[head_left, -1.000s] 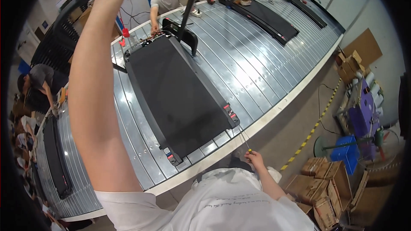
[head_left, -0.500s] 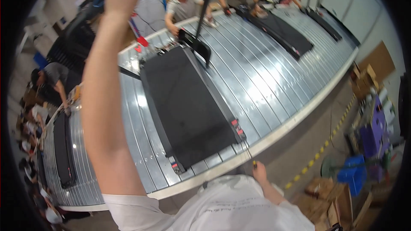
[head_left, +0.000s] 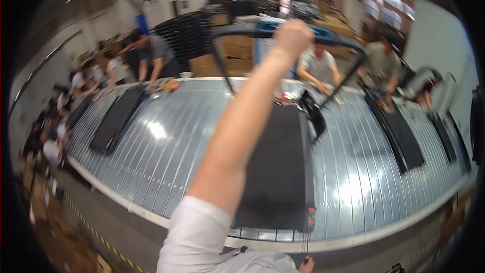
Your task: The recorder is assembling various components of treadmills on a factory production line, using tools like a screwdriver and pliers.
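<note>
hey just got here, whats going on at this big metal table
Someone in a white shirt is working at a treadmill. Their raised left hand looks closed on its top bar, while the low right hand holds a small tool with a partly yellow handle. The black walking deck lies flat on the metal table, partly hidden by the left arm. Across the table, a co-worker stands near the deck's far end.

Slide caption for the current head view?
Left hand gripping a dark handlebar frame, black treadmill deck below; right hand low with a yellow-marked tool.
</note>
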The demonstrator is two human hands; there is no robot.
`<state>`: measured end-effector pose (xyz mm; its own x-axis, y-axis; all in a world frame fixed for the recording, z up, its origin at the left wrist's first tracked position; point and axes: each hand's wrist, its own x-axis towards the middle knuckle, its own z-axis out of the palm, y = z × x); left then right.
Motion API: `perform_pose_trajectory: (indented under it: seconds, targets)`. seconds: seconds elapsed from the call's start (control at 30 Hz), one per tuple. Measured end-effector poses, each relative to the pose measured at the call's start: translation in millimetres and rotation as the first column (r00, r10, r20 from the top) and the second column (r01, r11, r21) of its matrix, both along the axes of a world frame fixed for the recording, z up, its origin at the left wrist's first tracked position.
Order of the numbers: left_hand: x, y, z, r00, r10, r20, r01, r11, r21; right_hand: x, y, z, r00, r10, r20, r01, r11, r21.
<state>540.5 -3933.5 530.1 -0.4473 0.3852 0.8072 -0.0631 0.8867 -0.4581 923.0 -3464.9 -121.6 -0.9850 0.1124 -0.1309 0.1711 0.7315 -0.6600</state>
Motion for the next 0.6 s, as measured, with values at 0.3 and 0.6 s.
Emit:
perform_pose_trajectory:
  seconds: [0.3,0.6]
  targets:
    - [-86.2,323.8,16.2,0.988,-0.101,-0.117,0.1,0.995,-0.007,-87.6,223.4,5.2,0.91,0.405,0.085,-0.378,0.898,-0.225]
    - [-188.8,570.6,81.1,0.995,0.031,-0.097,-0.026,0.998,0.053,-247.9,533.1,113.5,0.944,0.297,0.144,-0.152,0.777,-0.611]
